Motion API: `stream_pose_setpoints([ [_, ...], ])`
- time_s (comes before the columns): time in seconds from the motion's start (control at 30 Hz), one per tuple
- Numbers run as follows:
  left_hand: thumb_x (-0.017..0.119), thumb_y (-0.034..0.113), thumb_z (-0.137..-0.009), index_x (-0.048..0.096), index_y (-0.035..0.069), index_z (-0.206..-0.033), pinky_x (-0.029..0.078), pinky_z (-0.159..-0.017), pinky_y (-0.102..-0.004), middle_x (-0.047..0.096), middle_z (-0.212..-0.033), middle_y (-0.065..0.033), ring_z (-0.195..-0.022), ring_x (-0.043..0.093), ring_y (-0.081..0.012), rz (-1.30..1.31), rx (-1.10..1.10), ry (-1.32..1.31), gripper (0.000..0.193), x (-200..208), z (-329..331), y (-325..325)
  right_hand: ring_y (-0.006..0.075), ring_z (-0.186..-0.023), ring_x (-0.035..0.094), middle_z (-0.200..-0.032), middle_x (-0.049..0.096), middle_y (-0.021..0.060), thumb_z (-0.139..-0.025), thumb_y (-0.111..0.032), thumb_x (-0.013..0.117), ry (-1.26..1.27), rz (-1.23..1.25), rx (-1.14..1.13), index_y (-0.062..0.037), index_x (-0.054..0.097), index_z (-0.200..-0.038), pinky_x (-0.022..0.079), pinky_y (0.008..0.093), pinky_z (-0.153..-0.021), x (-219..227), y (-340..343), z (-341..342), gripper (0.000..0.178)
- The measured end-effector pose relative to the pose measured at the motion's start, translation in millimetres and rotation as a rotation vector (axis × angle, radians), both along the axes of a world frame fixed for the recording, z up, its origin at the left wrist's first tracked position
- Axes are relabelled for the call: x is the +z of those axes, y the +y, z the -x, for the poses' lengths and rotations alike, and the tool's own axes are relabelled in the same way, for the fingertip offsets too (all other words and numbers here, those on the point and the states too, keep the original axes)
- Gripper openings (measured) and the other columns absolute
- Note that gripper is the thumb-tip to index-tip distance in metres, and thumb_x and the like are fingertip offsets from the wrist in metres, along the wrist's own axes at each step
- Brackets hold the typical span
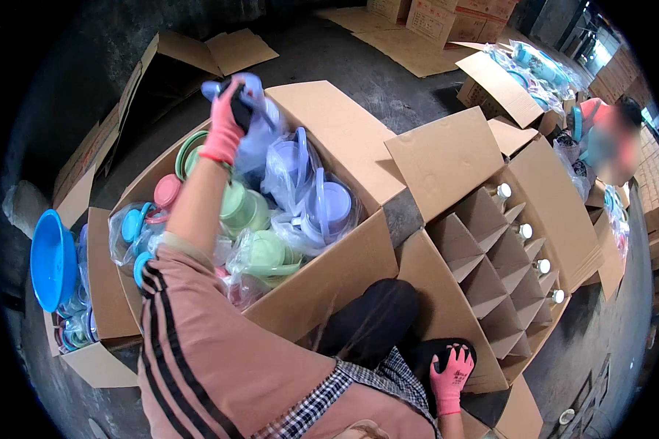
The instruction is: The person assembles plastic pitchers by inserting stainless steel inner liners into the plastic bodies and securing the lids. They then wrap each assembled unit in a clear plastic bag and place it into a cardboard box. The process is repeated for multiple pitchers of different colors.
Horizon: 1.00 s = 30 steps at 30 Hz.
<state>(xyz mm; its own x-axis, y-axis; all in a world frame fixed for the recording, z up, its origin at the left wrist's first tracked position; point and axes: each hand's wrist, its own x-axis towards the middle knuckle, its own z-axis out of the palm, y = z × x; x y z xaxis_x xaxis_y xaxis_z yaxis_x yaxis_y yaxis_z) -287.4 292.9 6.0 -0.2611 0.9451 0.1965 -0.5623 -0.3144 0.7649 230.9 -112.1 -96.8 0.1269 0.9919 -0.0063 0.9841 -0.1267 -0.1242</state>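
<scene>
My left hand [229,121], in a pink glove with a dark palm, is closed on a purple plastic container [260,124] over the far side of an open carton [344,256]. Motion blurs the container's outline. In that carton lie bagged purple lidded containers [328,208] with loop handles, green ones [267,249], a pink lid [167,190] and blue pieces [133,223]. My right hand [452,372], gloved in pink with bare fingertips, rests with fingers apart on something dark beside a divided carton [414,293]. It holds nothing visible.
Cardboard dividers [483,256] fill the right carton, with several white-capped bottles [541,266] along its far side. A blue basin [53,260] tops another carton at left. Further right, a person [608,135] is near cartons of bagged blue goods [538,69]. Flattened cardboard [395,51] covers the floor behind.
</scene>
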Motion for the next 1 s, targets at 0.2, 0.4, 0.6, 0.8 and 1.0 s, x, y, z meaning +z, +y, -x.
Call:
stream_pose_setpoints([
  [0.2, 0.038, 0.026, -0.093, 0.043, 0.002, -0.118, 0.041, -0.091, -0.0381, 0.051, -0.102, -0.0123, -0.101, 0.053, -0.0234, -0.3, -0.171, 0.352, 0.035, 169.9, -73.5, -81.8, 0.0363, -0.109, 0.041, -0.112, 0.05, 0.0178, -0.07, -0.025, 0.064, 0.11, -0.074, -0.015, 0.0, 0.052, -0.104, 0.03, 0.0447, -0.093, 4.0, 2.8, 5.2, 0.043],
  [0.4, 0.044, 0.032, -0.089, 0.045, -0.001, -0.111, 0.045, -0.085, -0.0403, 0.059, -0.088, -0.012, -0.092, 0.058, -0.0283, -0.497, -0.653, 0.145, 0.04, 261.4, -180.3, -185.1, 0.0297, -0.113, 0.044, -0.117, 0.049, 0.017, -0.074, -0.008, 0.063, 0.899, -0.507, 0.116, 0.0021, 0.044, -0.117, 0.032, 0.0357, -0.097, 102.4, 55.4, 41.9, 0.048],
  [0.6, 0.034, 0.039, -0.092, 0.048, -0.003, -0.113, 0.042, -0.091, -0.0424, 0.058, -0.102, -0.0182, -0.103, 0.053, -0.0342, -0.741, -1.137, 0.009, 0.048, 289.8, -255.9, -241.4, 0.0181, -0.123, 0.032, -0.133, 0.036, 0.0075, -0.08, -0.032, 0.059, 1.489, -0.654, 0.351, -0.003, 0.028, -0.133, 0.024, 0.0316, -0.101, 151.5, 112.4, 46.1, 0.067],
  [0.8, 0.039, 0.03, -0.092, 0.04, 0.001, -0.121, 0.038, -0.094, -0.0419, 0.052, -0.108, -0.0115, -0.105, 0.052, -0.0263, -0.226, -1.213, -0.173, 0.041, 248.5, -326.9, -297.7, 0.0213, -0.108, 0.047, -0.121, 0.048, 0.0071, -0.088, -0.044, 0.043, 2.152, -0.261, 0.149, -0.0043, 0.039, -0.126, 0.033, 0.0337, -0.097, 127.6, 44.0, 1.1, 0.055],
  [1.0, 0.056, 0.028, -0.084, 0.045, 0.002, -0.119, 0.043, -0.084, -0.0292, 0.055, -0.103, -0.0098, -0.096, 0.056, -0.0202, -0.742, -1.083, 0.918, 0.045, 194.0, -324.1, -285.3, 0.0179, -0.111, 0.044, -0.123, 0.046, 0.0043, -0.091, -0.032, 0.043, 2.199, -0.312, -0.186, -0.0059, 0.04, -0.127, 0.03, 0.0309, -0.098, -16.5, -3.3, 21.9, 0.045],
])
